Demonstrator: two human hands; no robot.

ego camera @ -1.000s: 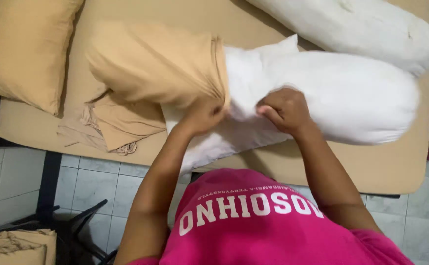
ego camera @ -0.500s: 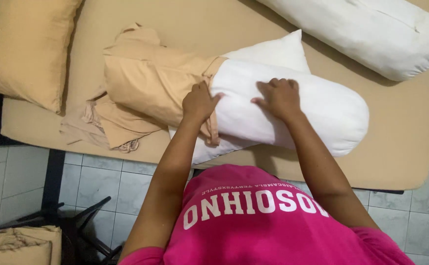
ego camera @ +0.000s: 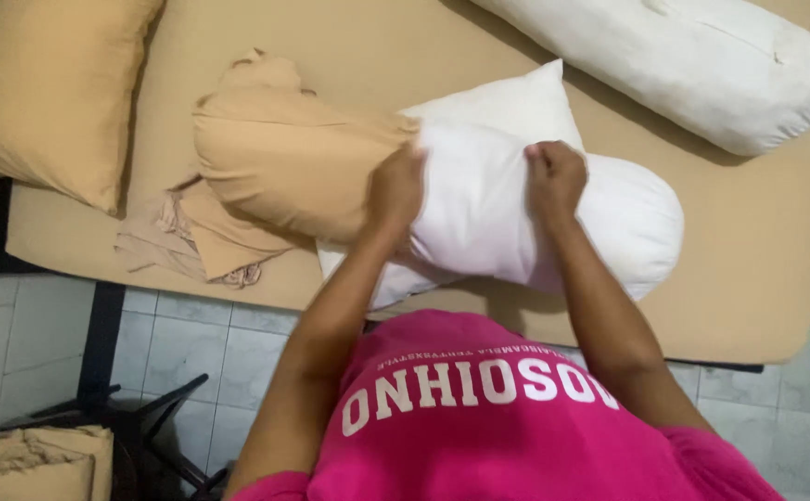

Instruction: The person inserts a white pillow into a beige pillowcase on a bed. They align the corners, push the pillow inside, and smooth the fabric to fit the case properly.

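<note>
A white bolster pillow (ego camera: 599, 218) lies across the tan mattress (ego camera: 757, 278), its left end inside a tan cover (ego camera: 284, 158). My left hand (ego camera: 395, 186) grips the cover's open edge where it meets the white bolster. My right hand (ego camera: 555, 176) pinches the bolster's white fabric a little to the right. A white square pillow (ego camera: 507, 102) lies under and behind the bolster.
A tan-covered pillow (ego camera: 48, 93) rests at the mattress's left end. A second white bolster (ego camera: 683, 60) lies along the far right. Crumpled tan cloth (ego camera: 191, 246) sits near the front edge. Folded tan fabric (ego camera: 34, 464) is on a dark stand over the tiled floor (ego camera: 15, 334).
Both hands have shifted along the bolster and lifted its middle. The tan cover now lies flatter and further left on the mattress.
</note>
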